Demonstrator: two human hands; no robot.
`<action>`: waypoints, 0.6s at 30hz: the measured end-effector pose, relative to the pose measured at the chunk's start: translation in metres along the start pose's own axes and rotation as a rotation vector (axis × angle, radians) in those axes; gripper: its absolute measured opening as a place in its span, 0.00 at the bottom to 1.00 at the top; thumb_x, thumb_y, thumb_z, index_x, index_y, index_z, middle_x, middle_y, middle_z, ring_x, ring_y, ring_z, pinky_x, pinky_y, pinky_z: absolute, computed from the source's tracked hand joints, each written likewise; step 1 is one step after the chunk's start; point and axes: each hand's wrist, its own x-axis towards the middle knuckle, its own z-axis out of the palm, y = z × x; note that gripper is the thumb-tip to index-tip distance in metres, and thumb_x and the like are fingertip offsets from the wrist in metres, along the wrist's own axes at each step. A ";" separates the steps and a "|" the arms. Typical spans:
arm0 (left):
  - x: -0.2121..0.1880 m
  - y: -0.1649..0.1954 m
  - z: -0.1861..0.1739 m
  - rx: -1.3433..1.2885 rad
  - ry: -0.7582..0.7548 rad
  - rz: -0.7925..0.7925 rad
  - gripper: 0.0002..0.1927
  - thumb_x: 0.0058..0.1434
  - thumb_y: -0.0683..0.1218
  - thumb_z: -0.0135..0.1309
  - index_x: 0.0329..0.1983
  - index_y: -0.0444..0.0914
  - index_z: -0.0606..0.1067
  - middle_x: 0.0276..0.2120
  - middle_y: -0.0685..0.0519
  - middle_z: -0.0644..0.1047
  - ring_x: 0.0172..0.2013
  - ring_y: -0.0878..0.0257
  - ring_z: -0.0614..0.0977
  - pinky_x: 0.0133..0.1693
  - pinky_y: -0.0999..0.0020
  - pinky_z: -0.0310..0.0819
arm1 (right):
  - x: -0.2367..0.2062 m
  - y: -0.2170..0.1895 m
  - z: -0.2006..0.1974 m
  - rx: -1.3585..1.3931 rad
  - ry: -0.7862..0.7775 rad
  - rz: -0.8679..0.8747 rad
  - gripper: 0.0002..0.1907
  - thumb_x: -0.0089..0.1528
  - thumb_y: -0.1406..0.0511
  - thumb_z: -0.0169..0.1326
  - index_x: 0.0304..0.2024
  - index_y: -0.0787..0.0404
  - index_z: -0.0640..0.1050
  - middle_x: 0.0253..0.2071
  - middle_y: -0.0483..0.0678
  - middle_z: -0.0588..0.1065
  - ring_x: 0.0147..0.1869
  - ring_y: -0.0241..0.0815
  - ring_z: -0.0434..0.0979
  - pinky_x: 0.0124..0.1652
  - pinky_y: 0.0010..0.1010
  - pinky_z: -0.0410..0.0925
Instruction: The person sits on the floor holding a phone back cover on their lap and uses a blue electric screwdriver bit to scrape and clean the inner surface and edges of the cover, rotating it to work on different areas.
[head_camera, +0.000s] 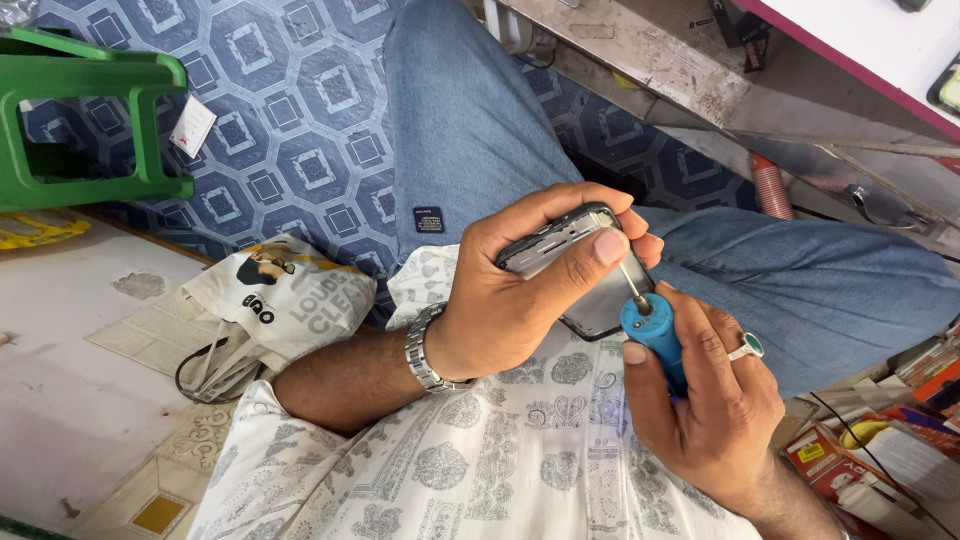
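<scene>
My left hand (520, 290) grips a dark mobile phone (590, 300) by its edge, thumb pressed on the grey side frame, holding it over my lap. A metal watch sits on that wrist. My right hand (710, 400), with a green-stone ring, holds a blue-handled screwdriver (652, 335). Its thin metal tip touches the phone near my left thumb. Part of the phone is hidden under my left fingers.
My jeans-clad legs (470, 120) stretch over a blue patterned floor (290, 130). A green plastic stool (80, 110) stands at upper left. A white printed bag (270, 300) lies by my left arm. Coloured boxes (880, 450) crowd the lower right; a shelf edge (700, 70) runs above.
</scene>
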 end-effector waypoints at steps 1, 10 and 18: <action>0.000 0.000 0.000 0.002 0.000 0.001 0.11 0.80 0.42 0.55 0.60 0.31 0.73 0.49 0.49 0.80 0.52 0.61 0.84 0.55 0.65 0.85 | 0.000 0.000 0.000 -0.003 -0.001 0.002 0.21 0.63 0.69 0.60 0.57 0.73 0.74 0.45 0.60 0.78 0.43 0.47 0.82 0.40 0.32 0.73; 0.001 0.000 0.000 0.012 0.008 -0.011 0.12 0.79 0.42 0.55 0.61 0.31 0.73 0.49 0.49 0.81 0.52 0.61 0.84 0.56 0.65 0.84 | 0.000 0.001 0.000 -0.016 -0.004 0.016 0.21 0.63 0.70 0.61 0.57 0.73 0.74 0.43 0.59 0.78 0.41 0.46 0.82 0.39 0.31 0.73; 0.002 -0.001 -0.001 0.003 0.000 -0.010 0.12 0.79 0.42 0.55 0.60 0.31 0.73 0.49 0.49 0.81 0.52 0.61 0.85 0.56 0.64 0.84 | 0.000 0.001 0.001 0.008 0.002 0.012 0.21 0.63 0.70 0.60 0.57 0.73 0.74 0.44 0.60 0.78 0.41 0.45 0.82 0.38 0.30 0.73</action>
